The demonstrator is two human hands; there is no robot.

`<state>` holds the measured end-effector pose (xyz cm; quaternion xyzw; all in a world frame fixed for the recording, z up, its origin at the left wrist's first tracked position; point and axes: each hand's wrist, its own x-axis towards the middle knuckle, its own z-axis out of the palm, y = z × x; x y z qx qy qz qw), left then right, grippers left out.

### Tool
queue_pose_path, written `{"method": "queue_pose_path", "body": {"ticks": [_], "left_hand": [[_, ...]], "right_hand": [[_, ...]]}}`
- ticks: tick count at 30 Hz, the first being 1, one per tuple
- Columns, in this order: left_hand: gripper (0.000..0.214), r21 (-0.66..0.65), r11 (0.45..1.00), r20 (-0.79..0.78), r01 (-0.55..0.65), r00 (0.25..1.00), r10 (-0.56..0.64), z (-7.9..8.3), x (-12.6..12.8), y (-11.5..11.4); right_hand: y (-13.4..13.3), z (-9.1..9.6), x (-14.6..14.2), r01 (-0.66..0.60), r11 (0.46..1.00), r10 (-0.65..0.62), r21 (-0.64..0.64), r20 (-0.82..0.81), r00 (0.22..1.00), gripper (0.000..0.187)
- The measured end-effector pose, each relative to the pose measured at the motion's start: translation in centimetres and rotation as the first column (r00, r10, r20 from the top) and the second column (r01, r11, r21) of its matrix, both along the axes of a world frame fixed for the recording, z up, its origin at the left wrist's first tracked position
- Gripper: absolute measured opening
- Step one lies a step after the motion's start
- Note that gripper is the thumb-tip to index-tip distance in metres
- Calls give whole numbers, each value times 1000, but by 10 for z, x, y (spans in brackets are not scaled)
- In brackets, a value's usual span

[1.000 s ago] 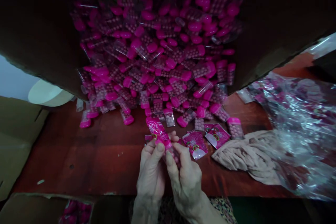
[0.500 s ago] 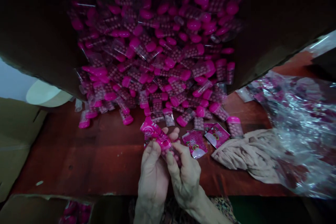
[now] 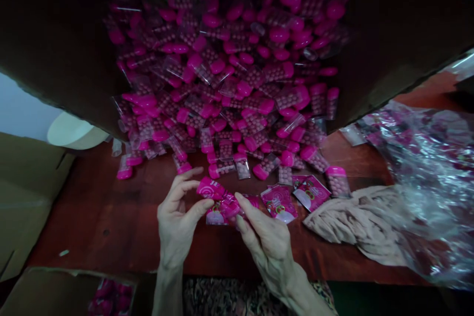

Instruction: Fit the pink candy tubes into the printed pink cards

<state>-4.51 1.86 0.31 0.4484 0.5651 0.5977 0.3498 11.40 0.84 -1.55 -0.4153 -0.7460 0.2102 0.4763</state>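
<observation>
A pink printed sachet is gripped by the fingers of the left hand and right hand, low-centre above the worktop; the left hand has been moved leftward since the earlier frame.

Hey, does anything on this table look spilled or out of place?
Yes. The pink-capped plastic tubes lie in a loose, jumbled heap on the reddish tabletop instead of being boxed or lined up, and a crumpled clear plastic bag sprawls over a beige cloth at right.
</observation>
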Motion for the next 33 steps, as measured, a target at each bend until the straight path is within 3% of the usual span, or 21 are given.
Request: {"method": "queue_pose_path", "body": {"ticks": [3,6,9,11,14,17,20,23,27,33], "left_hand": [[4,-41,993,104,111,989,-107,7,-2,3],[15,-23,976,327,218,924,-198,10,-2,4],[24,-32,973,501,230,846,-184,8,-4,4],[24,-52,976,529,210,835,-151,4,-5,4],[19,-82,990,517,111,854,-53,-1,-2,2],[21,-140,990,605,-24,789,104,-5,9,-5],[45,-244,968,692,62,710,129,-8,24,-15],[34,-347,922,730,173,667,150,-7,36,-23],[28,-386,913,774,133,585,242,-7,43,-24],[25,-389,917,766,89,583,269,-13,47,-23]], "right_hand": [[-1,1,0,-50,995,43,-87,-81,996,37],[-2,4,3,-131,956,77,-263,-206,976,33],[-3,9,7,-183,884,74,-431,-259,963,27],[-4,12,10,-176,865,64,-470,-244,968,26],[-5,13,10,-123,900,51,-417,-179,982,27],[-4,8,8,-100,948,56,-302,-151,987,32],[-4,1,6,-133,965,113,-227,-100,989,38],[-4,-2,4,-83,965,81,-250,-18,997,43],[-6,-2,1,-27,975,35,-222,30,999,43],[-8,-4,-5,-20,973,31,-232,43,999,44]]}}
